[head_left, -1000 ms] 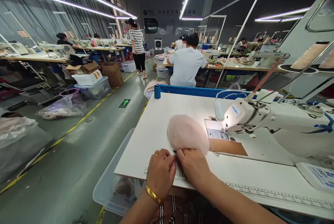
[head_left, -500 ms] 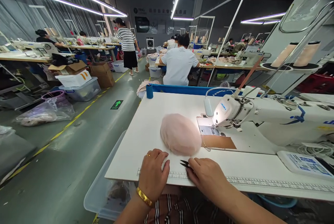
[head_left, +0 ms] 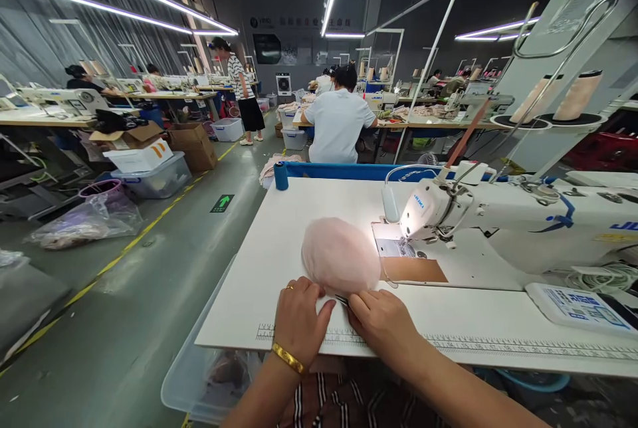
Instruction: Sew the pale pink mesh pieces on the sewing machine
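While both hands are working at the near edge of the white tabletop (head_left: 279, 228), a round pink fluffy piece (head_left: 339, 262) is lying just beyond them, at twelve o'clock from the fingers. The left hand (head_left: 299, 321), wearing a gold ring and a gold bracelet (head_left: 289, 358), is pressing flat with fingers spread, its fingertips touching the near rim of the fluffy piece. The right hand (head_left: 383, 321) is curling around small dark snips (head_left: 341, 300), whose tips are poking out at its ten o'clock, right against the fluffy piece's lower edge. A printed ruler strip (head_left: 448, 346) is running along the tabletop's near edge under both hands. At two o'clock from the fluffy piece, a white sewing machine (head_left: 498, 222) is sitting with its lamp lighting the needle plate. A blue thread spool (head_left: 281, 175) is standing at the far left corner. Farther off, a person in a white shirt (head_left: 337, 125) is sitting at another bench.
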`<state>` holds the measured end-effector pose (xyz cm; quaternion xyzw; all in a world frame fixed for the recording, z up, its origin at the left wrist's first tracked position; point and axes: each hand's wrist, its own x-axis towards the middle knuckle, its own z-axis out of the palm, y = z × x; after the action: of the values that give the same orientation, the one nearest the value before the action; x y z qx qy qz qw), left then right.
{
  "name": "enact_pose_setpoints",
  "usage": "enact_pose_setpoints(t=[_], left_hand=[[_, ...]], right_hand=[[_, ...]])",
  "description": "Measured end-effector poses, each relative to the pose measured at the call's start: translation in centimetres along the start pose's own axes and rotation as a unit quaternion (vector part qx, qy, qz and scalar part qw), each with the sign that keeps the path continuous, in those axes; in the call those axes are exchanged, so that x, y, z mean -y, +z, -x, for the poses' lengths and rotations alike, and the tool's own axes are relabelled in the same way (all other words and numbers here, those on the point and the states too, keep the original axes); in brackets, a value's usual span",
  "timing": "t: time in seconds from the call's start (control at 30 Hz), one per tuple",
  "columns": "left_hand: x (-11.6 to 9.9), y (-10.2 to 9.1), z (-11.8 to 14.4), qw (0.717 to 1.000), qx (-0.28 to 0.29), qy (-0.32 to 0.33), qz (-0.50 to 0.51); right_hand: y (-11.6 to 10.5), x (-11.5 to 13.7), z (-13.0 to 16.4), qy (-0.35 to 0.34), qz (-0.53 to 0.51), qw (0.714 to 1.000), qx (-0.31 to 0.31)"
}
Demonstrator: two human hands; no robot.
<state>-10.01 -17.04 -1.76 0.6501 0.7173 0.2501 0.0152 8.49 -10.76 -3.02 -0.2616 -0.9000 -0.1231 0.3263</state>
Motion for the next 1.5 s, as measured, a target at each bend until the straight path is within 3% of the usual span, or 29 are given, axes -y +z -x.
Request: enact_pose_setpoints(t=[0.23,0.67,1.1,1.5], left_hand=[[-0.5,0.3,0.5,0.999,-0.018,0.006,0.026],[-1.1,0.8,0.4,0.998,-0.039,0.037,-0.012],[-1.5,1.0,0.3,0.999,-0.025,0.035,-0.026],[-1.3,-0.9,1.9,0.999,-0.026,0.047,0.005]], right_hand=[[0.2,0.0,-0.1,-0.002,-0.028,1.0,-0.014],[-0.9,-0.7,0.4,0.029,-0.057,0.998,-0.01],[0.5,-0.6,0.1,0.032,-0.085,0.996,-0.008],[-0.5,-0.4,-0.2,0.006,-0.115,0.993,0.002]])
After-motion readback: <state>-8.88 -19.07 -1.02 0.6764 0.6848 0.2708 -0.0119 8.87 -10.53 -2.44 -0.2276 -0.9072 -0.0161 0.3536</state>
